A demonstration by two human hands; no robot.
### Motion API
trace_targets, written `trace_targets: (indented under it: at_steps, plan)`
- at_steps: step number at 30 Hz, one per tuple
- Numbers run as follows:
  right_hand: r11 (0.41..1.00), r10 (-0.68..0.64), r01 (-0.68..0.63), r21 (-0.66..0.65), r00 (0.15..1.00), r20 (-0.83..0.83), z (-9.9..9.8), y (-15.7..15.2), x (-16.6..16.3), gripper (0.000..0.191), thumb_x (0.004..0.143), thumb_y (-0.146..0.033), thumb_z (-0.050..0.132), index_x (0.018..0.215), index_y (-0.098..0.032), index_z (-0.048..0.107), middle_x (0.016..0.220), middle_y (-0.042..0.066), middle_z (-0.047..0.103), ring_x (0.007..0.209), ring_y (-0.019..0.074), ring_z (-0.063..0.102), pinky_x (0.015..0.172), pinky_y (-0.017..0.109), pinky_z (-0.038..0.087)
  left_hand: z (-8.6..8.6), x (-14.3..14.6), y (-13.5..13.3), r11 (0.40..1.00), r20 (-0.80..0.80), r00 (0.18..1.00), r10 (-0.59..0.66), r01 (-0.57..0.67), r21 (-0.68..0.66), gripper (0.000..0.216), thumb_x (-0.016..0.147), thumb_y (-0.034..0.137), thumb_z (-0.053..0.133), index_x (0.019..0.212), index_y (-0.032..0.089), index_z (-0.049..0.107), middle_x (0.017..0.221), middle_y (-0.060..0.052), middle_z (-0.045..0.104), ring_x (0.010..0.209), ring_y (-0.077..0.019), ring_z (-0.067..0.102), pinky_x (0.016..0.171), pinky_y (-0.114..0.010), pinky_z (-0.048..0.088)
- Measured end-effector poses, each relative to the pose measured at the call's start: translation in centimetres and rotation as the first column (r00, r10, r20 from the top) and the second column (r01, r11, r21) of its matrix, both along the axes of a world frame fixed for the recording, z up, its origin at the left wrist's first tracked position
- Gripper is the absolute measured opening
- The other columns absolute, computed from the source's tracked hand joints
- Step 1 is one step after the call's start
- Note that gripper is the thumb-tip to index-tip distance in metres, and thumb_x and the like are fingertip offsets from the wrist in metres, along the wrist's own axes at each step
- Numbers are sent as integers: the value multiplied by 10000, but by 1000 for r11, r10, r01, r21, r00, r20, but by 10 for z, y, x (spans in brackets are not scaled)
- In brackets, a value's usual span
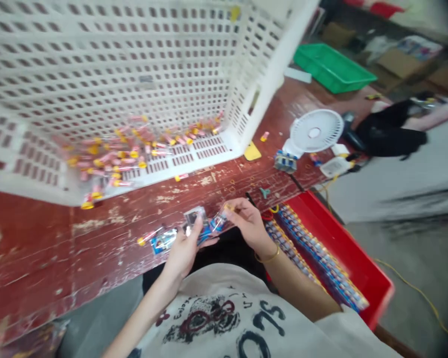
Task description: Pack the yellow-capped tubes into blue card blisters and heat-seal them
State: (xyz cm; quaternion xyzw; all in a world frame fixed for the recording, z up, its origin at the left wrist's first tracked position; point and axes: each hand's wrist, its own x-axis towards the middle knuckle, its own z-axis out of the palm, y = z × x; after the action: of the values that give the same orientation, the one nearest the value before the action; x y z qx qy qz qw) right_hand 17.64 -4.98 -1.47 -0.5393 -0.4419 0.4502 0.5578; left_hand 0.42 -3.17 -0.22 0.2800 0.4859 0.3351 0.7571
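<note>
My left hand [184, 248] is closed on a small stack of blue, clear-wrapped packets [204, 232], the thumb pressed on top. Just right of it, my right hand [249, 224] pinches a shiny blue packet [218, 222] with a yellow bit at its upper edge. Blur hides what is printed on the packets. Beside my left hand, another blue packet [163, 241] lies on the red table [108, 233]. A small pink tube with a yellow cap [146, 238] rests near that packet.
A white slatted crate [194, 158] lies tipped toward me with several yellow-capped pink tubes inside. To the right are a white fan [315, 130] and a green tray [332, 69]. A red bin [377, 293] below the table edge holds rows of blue packets [321, 253].
</note>
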Motion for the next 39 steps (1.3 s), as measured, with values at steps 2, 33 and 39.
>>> trace_targets:
  at_steps: [2, 33, 39]
  plan:
    - [963, -265, 263, -54, 964, -37, -10, -23, 47, 269, 745, -445, 655, 832, -236, 511, 877, 0, 627, 752, 129, 619, 732, 303, 539, -4, 4, 2, 999, -12, 999, -41, 41, -5, 356, 720, 447, 715, 875, 131, 660, 795, -64, 721, 732, -204, 688, 683, -318, 573]
    - [963, -269, 220, 156, 736, 622, -57, 0, 58, 165, 781, -305, 601, 919, -220, 573, 1007, 86, 585, 944, 243, 572, 810, 416, 496, -22, -25, 13, 1000, 7, 1000, -16, 16, 18, 363, 572, 288, 845, 875, 133, 718, 806, -58, 725, 699, -170, 656, 659, -275, 522]
    - [922, 144, -358, 149, 673, 726, -41, 154, -46, 215, 779, -113, 536, 976, -182, 585, 1067, 86, 595, 1102, 248, 495, 1014, 448, 363, -14, -47, 13, 994, 19, 995, 103, -103, 22, 333, 617, 345, 819, 844, 132, 700, 740, -33, 700, 665, -144, 641, 658, -280, 549]
